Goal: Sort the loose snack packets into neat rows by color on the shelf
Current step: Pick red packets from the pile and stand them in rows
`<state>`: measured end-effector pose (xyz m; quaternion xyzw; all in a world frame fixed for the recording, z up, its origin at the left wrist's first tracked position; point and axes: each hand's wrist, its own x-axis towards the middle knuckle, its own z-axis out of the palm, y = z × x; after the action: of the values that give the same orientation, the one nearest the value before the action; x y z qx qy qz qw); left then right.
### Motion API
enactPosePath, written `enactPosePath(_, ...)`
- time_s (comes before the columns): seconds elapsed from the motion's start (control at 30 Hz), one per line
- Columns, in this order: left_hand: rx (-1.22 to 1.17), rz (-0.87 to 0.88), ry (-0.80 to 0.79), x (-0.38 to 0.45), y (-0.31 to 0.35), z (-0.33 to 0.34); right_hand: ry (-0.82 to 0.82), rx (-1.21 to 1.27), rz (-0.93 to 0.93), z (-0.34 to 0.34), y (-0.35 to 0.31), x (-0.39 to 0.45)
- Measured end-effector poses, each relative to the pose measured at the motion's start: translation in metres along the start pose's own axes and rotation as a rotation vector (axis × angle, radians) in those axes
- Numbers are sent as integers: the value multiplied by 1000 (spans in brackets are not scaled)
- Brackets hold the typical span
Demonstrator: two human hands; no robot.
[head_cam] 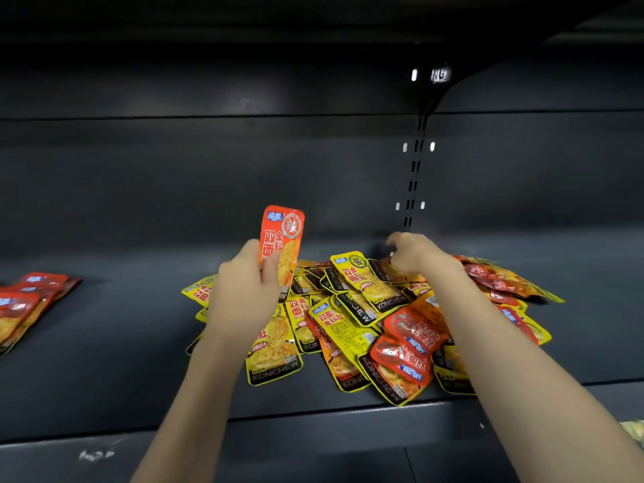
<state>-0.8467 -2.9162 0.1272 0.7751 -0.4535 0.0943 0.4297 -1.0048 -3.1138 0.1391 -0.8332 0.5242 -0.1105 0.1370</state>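
Note:
A loose heap of yellow and red snack packets (362, 325) lies on the dark shelf (115, 360), right of centre. My left hand (244, 291) holds one red packet (284, 235) upright above the heap's left edge, thumb across its lower part. My right hand (414, 254) reaches over the back of the heap with fingers curled downward among the packets; what the fingertips touch is hidden. A row of red packets (28, 305) lies at the shelf's far left.
The shelf's dark back wall (209, 186) rises behind the heap, with a slotted upright (413, 190) at right of centre. Another shelf overhangs above. The shelf's front lip (313, 423) runs across below my forearms. Bare shelf surface lies between the red row and the heap.

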Motion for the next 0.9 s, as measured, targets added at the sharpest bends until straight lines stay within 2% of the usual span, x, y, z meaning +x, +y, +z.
enactPosePath(0.2, -127, -60, 62, -13, -8, 2, -9, -25, 19, 13, -1, 4)
enactPosePath(0.37, -198, -95, 50, -19, -6, 7, 14, -66, 19, 13, -2, 2)
enactPosePath(0.53, -197, -101, 41, -21, -6, 16, -110, 53, -31, 10, 5, -1)
enactPosePath(0.63, -224, -121, 30, -22, -8, 18, -119, 45, -14, 8, 8, 0)
enactPosePath(0.77, -246, -133, 28, -22, -10, 16, -21, -34, -4, 11, 2, -3)
enactPosePath(0.9, -291, -177, 33, -22, -14, 9, 256, 65, 14, 3, -8, -8)
